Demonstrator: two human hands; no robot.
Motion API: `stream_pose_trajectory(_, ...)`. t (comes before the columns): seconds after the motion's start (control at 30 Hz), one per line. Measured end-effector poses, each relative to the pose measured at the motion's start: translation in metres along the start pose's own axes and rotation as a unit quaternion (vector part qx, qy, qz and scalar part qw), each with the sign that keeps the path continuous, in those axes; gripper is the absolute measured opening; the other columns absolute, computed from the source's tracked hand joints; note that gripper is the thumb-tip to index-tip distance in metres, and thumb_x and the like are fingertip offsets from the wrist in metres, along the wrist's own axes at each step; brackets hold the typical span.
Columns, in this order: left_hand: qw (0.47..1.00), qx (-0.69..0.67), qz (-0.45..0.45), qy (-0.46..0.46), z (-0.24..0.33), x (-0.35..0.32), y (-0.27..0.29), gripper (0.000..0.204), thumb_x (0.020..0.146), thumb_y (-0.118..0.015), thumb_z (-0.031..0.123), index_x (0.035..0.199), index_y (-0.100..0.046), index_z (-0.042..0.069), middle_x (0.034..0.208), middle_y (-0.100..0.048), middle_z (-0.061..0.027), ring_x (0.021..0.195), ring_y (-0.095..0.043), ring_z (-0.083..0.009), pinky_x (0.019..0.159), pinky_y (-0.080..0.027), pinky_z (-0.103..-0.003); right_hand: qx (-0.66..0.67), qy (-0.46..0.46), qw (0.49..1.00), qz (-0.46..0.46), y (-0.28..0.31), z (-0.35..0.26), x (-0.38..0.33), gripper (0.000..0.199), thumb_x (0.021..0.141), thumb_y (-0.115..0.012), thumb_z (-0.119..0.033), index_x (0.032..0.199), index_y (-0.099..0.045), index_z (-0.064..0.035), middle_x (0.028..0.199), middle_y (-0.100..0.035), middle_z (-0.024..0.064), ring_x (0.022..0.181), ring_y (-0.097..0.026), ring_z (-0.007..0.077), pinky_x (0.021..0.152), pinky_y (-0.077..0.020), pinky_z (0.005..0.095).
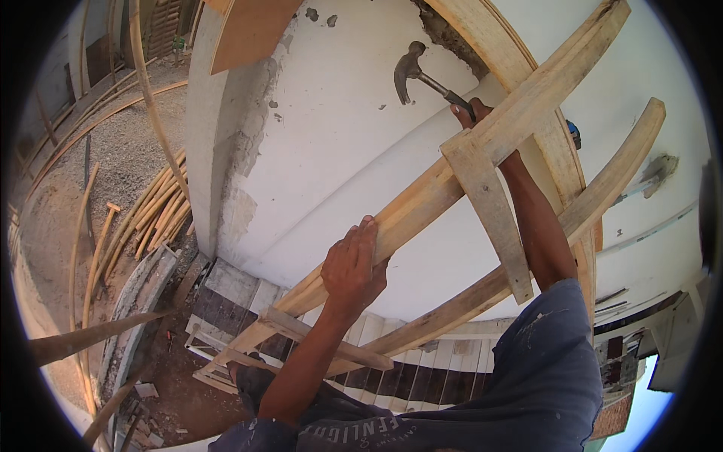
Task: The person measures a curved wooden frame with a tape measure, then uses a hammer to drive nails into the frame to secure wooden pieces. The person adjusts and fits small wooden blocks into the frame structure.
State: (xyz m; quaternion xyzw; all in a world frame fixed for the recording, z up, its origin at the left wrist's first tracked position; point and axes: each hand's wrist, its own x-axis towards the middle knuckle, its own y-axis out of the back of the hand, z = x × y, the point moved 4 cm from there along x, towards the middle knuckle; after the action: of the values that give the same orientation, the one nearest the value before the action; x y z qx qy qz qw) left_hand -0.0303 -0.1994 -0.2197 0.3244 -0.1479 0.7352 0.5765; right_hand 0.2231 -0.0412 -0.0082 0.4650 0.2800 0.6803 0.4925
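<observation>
My left hand (352, 265) is closed around the upper rail (422, 211) of a rough wooden ladder. This ladder slants from lower left to upper right, and its second rail (621, 162) runs beside the first. A flat wooden rung (491, 218) crosses between the rails near my right forearm. Another rung (331, 340) crosses lower down, by my left forearm. Beyond the upper rail, my right hand (473, 113) is wrapped around the dark grip of a claw hammer (411, 68). The hammer's metal head points up and left, in front of the white wall; the ladder partly covers my right wrist.
A white plastered wall (324, 128) with chipped edges stands ahead, beside a grey concrete pillar (205, 151). Curved wooden boards (572, 181) pass behind the ladder at right. Far below at left lie a pile of poles (160, 207) and gravel (162, 120).
</observation>
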Motion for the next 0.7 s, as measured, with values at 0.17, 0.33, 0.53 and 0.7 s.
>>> stream_pose_trajectory(0.17,1.0,0.011,0.004,0.001,0.002,-0.003,0.0,0.066,0.069,-0.085,0.013,0.129,-0.058,0.002,0.118,-0.07,-0.0127,0.1,-0.069,-0.026,0.082,-0.053,-0.034,0.114,0.075,0.989,0.058,-0.014,-0.005,-0.001,0.051,0.092,-0.062,-0.055,0.08,-0.06,-0.0052,0.062,-0.061,0.009,0.058,-0.063,0.0268,0.054,-0.0496,0.0402)
stream_pose_trajectory(0.33,0.999,0.033,0.015,-0.003,0.006,-0.002,-0.004,0.062,0.073,-0.083,0.016,0.128,-0.059,0.002,0.118,-0.07,-0.0124,0.094,-0.069,-0.0276,0.079,-0.053,-0.036,0.267,0.055,0.962,0.035,-0.03,0.016,-0.013,0.037,0.088,-0.074,-0.039,0.089,-0.065,-0.0033,0.075,-0.065,0.011,0.07,-0.068,0.0269,0.06,-0.0527,0.04)
stream_pose_trajectory(0.53,0.999,0.041,0.011,-0.007,0.006,-0.005,-0.005,0.057,0.076,-0.082,0.017,0.126,-0.06,0.0,0.118,-0.069,-0.0128,0.086,-0.069,-0.0301,0.074,-0.054,-0.038,0.034,0.119,0.989,0.075,-0.026,0.024,-0.014,0.03,0.089,-0.06,-0.03,0.089,-0.066,-0.0011,0.072,-0.069,0.0177,0.064,-0.067,0.0356,0.059,-0.0522,0.0466)
stream_pose_trajectory(0.7,0.999,0.038,0.009,-0.018,0.007,-0.003,-0.005,0.063,0.072,-0.083,0.011,0.127,-0.057,-0.003,0.116,-0.069,-0.0188,0.096,-0.07,-0.029,0.078,-0.052,-0.035,0.041,-0.039,0.995,0.084,-0.015,0.049,-0.008,0.037,0.094,-0.054,-0.036,0.088,-0.063,-0.0011,0.071,-0.068,0.0179,0.064,-0.066,0.0367,0.063,-0.0521,0.0487)
